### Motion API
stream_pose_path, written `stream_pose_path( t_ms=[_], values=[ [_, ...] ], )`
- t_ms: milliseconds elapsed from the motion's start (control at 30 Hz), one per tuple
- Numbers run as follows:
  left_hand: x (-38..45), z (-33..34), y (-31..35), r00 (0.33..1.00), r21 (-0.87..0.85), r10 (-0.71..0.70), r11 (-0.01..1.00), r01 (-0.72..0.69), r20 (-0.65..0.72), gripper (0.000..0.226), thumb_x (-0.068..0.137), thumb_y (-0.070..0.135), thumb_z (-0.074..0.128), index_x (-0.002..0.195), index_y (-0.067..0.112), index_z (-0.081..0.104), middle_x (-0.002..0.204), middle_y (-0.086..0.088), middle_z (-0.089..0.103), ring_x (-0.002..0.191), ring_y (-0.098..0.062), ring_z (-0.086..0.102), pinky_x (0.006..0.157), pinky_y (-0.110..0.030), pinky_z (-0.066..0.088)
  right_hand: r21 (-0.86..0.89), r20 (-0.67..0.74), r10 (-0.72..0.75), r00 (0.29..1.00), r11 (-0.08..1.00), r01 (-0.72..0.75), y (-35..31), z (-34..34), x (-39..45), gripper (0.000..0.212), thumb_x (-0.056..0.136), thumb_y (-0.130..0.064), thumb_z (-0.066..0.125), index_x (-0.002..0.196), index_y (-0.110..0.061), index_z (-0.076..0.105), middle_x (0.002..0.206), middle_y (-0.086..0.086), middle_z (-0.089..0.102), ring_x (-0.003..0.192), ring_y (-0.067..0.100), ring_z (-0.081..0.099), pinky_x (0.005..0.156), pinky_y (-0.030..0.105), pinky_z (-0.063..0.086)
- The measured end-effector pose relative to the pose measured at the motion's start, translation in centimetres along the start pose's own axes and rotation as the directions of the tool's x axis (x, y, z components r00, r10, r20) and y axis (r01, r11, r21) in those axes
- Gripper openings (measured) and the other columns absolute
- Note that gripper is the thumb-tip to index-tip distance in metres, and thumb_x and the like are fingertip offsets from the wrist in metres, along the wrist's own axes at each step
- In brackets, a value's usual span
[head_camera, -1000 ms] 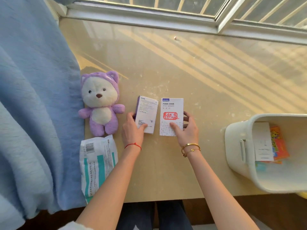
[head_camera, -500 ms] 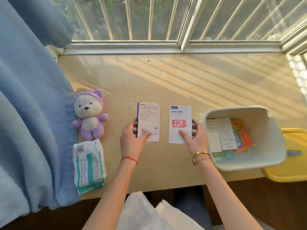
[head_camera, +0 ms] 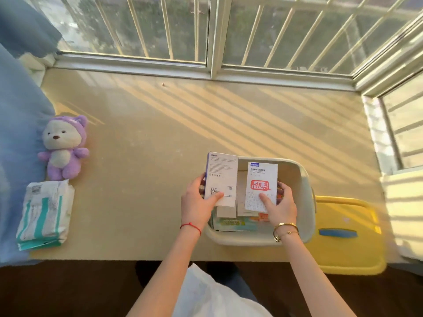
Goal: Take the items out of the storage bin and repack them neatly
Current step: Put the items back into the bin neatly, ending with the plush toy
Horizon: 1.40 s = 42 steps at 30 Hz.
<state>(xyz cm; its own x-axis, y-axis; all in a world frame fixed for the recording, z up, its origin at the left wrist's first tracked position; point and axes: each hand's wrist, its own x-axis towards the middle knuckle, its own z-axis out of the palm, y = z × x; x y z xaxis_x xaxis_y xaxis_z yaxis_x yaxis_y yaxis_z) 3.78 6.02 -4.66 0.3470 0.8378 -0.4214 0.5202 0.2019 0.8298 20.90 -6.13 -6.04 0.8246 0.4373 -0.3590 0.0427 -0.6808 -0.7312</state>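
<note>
A cream storage bin (head_camera: 304, 179) stands on the table near its front edge. My left hand (head_camera: 196, 200) holds a white box with a purple side (head_camera: 222, 175) over the bin's left rim. My right hand (head_camera: 280, 204) holds a white box with a red stamp (head_camera: 261, 181) above the bin's inside. Under the boxes, flat white cards and colourful packets (head_camera: 231, 224) lie in the bin. A purple plush bear (head_camera: 63, 147) and a white-and-teal packet (head_camera: 44, 213) lie at the table's left.
A yellow lid with a blue handle (head_camera: 343, 234) lies right of the bin at the table's front edge. A blue curtain (head_camera: 16, 110) hangs along the left side. Barred windows (head_camera: 206, 30) close off the back and right.
Both hands have lifted the two boxes off the table and carried them right, over the bin. The head view has shifted right and up.
</note>
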Motion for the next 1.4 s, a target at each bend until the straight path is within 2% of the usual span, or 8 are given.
stream_pose_path(
  t_ms=[167,300,500,733,867,1100,1267,1400],
  values=[
    [1.3,5.1,-1.6,0.998,0.141,-0.052,0.989,0.055,-0.026,0.071,0.071,0.024,0.081,0.134,0.022,0.050,0.119,0.002,0.060,0.105,-0.010,0.056,0.094,-0.025,0.046,-0.011,0.059,0.040,0.997,0.999,-0.039,3.7,0.1,3.5,0.060,0.077,-0.021,0.074,0.128,-0.019,0.043,0.116,0.003,0.062,0.106,0.018,0.059,0.090,0.040,0.053],
    [2.6,8.0,-3.2,0.996,0.233,-0.069,0.969,0.082,-0.061,0.071,0.074,0.019,0.079,0.136,0.018,0.046,0.121,-0.001,0.053,0.111,-0.013,0.051,0.095,-0.022,0.038,-0.013,0.126,0.062,0.990,0.998,-0.060,5.6,2.9,5.7,0.062,0.074,-0.023,0.076,0.127,-0.019,0.044,0.121,0.003,0.060,0.111,0.019,0.057,0.097,0.042,0.048],
    [3.6,10.7,-6.8,0.981,0.344,-0.152,0.921,0.185,-0.119,0.067,0.076,0.023,0.076,0.135,0.014,0.046,0.120,-0.008,0.053,0.111,-0.028,0.056,0.098,-0.042,0.046,-0.124,0.160,0.035,0.986,0.992,-0.015,7.4,5.2,7.0,0.063,0.076,-0.025,0.075,0.128,-0.014,0.041,0.126,0.008,0.054,0.117,0.026,0.052,0.098,0.038,0.043],
    [4.0,11.0,-7.6,0.982,0.369,-0.157,0.911,0.185,-0.103,0.075,0.078,0.024,0.074,0.141,0.011,0.036,0.132,-0.012,0.054,0.121,-0.028,0.052,0.104,-0.039,0.042,-0.267,0.261,-0.033,0.965,0.958,0.105,8.6,5.1,7.7,0.064,0.082,-0.035,0.067,0.133,-0.008,0.038,0.130,0.011,0.049,0.122,0.027,0.045,0.098,0.034,0.037],
    [2.4,9.7,-5.6,0.997,0.460,0.015,0.887,0.024,-0.082,0.074,0.086,0.025,0.067,0.147,0.012,0.027,0.145,-0.008,0.042,0.131,-0.022,0.042,0.107,-0.032,0.034,-0.406,0.193,-0.163,0.968,0.884,0.230,7.8,3.7,6.7,0.063,0.085,-0.039,0.062,0.135,-0.009,0.038,0.133,0.011,0.045,0.123,0.027,0.041,0.101,0.037,0.036],
    [-1.7,2.2,-1.7,0.932,0.512,0.323,0.836,-0.199,-0.165,0.037,0.093,0.023,0.055,0.130,0.019,0.052,0.126,0.004,0.056,0.102,-0.014,0.060,0.077,-0.025,0.050,-0.360,0.197,-0.570,0.798,0.715,0.599,1.9,2.2,2.0,0.040,0.086,-0.025,0.063,0.121,-0.008,0.054,0.116,0.009,0.058,0.109,0.024,0.048,0.097,0.036,0.042],
    [-4.1,-6.3,-3.1,0.889,0.559,0.370,0.812,-0.169,-0.268,0.033,0.090,0.021,0.060,0.122,0.015,0.059,0.119,0.000,0.061,0.106,-0.018,0.059,0.085,-0.033,0.052,-0.324,0.316,-0.660,0.682,0.600,0.731,-2.9,4.7,-1.9,0.038,0.089,-0.034,0.052,0.118,-0.010,0.056,0.113,0.005,0.060,0.109,0.023,0.049,0.099,0.031,0.037],
    [-5.8,-14.4,-6.1,0.875,0.570,0.336,0.817,-0.087,-0.348,0.032,0.089,0.019,0.062,0.120,0.013,0.060,0.115,-0.004,0.063,0.106,-0.021,0.059,0.089,-0.035,0.050,-0.322,0.366,-0.689,0.625,0.536,0.780,-6.4,8.6,-6.0,0.034,0.087,-0.027,0.060,0.117,-0.010,0.057,0.111,0.007,0.060,0.107,0.025,0.051,0.098,0.037,0.041]
  ],
)
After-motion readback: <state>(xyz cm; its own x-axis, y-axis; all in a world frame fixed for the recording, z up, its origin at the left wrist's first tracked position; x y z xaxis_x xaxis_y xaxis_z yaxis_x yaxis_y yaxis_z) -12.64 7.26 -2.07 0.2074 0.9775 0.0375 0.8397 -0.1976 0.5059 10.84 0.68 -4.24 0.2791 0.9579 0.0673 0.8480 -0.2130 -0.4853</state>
